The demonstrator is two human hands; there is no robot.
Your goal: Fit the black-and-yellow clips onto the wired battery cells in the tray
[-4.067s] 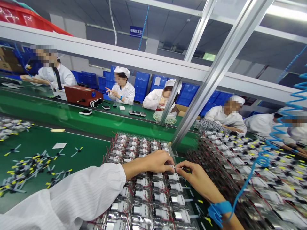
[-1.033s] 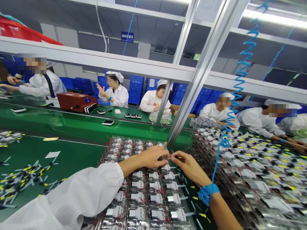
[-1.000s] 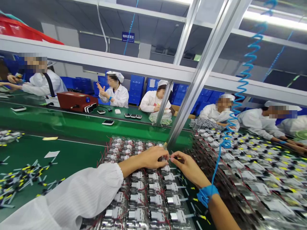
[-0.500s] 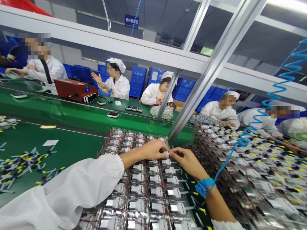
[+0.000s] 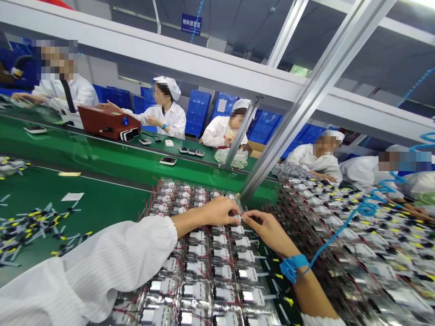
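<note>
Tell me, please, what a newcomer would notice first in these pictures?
Rows of small silver modules with thin red wires fill the bottom centre. The left hand and right hand meet just above them, with a blue wrist strap on the right wrist. Beyond the green conveyor belt, co-workers in white coats and caps sit in a row.

1. Your left hand point(image 5: 217, 211) and right hand point(image 5: 268, 228) now sit farther up the rows of wired pouch cells point(image 5: 197, 292), nearer the aluminium upright point(image 5: 299, 121).
2. The coiled blue cord point(image 5: 365, 209) no longer rises high across the view; it now runs low and rightward.
3. The co-worker opposite point(image 5: 166, 115), hands raised earlier, now stretches one arm point(image 5: 115, 107) toward the red box point(image 5: 105, 121).
</note>
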